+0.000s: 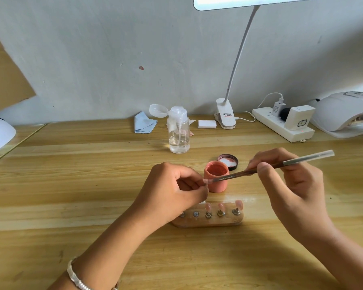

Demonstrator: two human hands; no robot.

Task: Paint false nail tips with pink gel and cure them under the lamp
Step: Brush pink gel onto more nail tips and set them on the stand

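1. Head view: the left hand (176, 192) pinches one nail tip (205, 181) beside the pink gel pot (217, 186); the right hand (293, 185) grasps the brush (260, 169), its end on the tip.
2. Painting is the step, I think; next needs slow strokes, then the curing lamp (342, 114).

One head-worn wide-angle view looks forward and down, close over the surface (71, 185), facing the wall (113, 49).
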